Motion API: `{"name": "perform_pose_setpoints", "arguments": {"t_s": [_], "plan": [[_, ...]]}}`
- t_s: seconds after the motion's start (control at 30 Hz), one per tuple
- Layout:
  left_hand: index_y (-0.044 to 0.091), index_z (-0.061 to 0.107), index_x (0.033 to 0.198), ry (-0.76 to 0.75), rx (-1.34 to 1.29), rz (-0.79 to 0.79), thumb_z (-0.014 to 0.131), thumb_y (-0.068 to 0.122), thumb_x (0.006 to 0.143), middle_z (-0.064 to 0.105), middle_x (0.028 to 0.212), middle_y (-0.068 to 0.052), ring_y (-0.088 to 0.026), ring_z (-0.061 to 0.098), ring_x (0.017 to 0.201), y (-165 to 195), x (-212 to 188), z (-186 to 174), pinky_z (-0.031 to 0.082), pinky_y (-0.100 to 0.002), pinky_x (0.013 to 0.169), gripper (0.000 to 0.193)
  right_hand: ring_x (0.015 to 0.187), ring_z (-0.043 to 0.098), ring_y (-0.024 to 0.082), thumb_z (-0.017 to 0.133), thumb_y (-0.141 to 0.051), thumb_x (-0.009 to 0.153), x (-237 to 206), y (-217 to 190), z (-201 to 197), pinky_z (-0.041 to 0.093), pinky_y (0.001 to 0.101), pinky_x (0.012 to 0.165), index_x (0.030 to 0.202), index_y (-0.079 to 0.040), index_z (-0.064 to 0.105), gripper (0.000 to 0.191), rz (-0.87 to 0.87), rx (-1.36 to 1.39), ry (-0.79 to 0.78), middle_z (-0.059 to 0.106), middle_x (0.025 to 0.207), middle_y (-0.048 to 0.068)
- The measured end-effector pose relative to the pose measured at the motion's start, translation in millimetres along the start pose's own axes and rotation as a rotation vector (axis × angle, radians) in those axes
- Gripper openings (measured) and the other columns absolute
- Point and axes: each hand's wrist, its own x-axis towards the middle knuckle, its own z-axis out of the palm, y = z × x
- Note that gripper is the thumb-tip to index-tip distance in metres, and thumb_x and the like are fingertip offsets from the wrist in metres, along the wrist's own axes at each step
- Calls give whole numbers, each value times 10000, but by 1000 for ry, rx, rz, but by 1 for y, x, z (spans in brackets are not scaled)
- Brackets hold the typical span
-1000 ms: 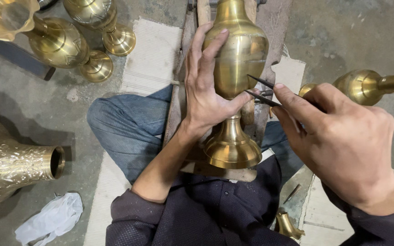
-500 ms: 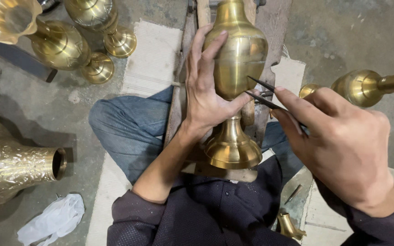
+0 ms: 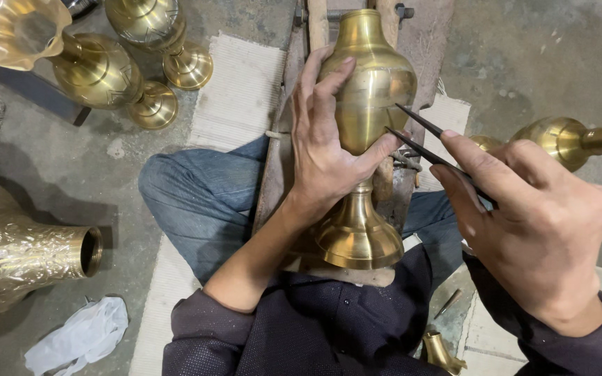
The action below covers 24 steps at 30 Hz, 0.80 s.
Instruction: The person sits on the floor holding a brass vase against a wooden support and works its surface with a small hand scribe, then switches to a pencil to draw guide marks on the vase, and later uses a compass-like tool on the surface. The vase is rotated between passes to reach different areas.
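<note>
engraved vase (image 3: 15, 257) lies far left on floor | left hand (image 3: 329, 150) wraps its grip around brass vase (image 3: 367, 97), centre, lying on wooden rest (image 3: 283, 160) over lap | right hand (image 3: 534, 223) pinches dark two-pronged tool (image 3: 430, 143), tips at vase belly | risk: smooth round brass may roll, tips skid, scratching finish.

Concrete floor (image 3: 545, 56) bears brass vases (image 3: 99, 69), mats (image 3: 238, 97).

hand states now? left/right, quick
Left hand: closed around the brass vase, steadying it on the wooden rest.
Right hand: closed, holding a two-pronged dark metal tool, tips at the vase.
</note>
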Motion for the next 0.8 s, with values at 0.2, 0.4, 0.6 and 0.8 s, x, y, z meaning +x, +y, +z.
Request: {"name": "perform_pose_setpoints", "arguments": {"t_s": [0.2,0.4,0.6,0.8], "plan": [[211,292,1538,-11,-37,1,950,388,792,281,1596,-168,-360,384,1490,-2,-1,0,377,-507,1264,1010,566,549,186,916,-121,817,0,0,1,433,332,507,1162,-81,780,373,-4,12,2,601,762,71],[211,303,1538,-11,-55,3,951,412,807,281,1603,-169,-363,386,1497,-3,-1,1,380,-505,1266,997,545,542,191,923,-124,802,1,0,0,428,333,492,1150,-83,784,377,9,2,0,590,737,70],[213,306,1532,5,-37,17,959,393,781,287,1594,-158,-364,384,1487,-4,0,1,380,-506,1262,1012,572,581,193,904,-106,832,3,-5,-3,449,335,511,1151,-84,776,345,-28,-15,-2,618,761,55],[218,281,1529,-15,0,29,987,390,735,296,1591,-149,-354,375,1495,3,0,-7,349,-510,1262,1077,603,660,196,821,-99,883,7,-13,-9,472,318,490,1146,-71,772,269,-146,-143,-20,720,837,42]]}}
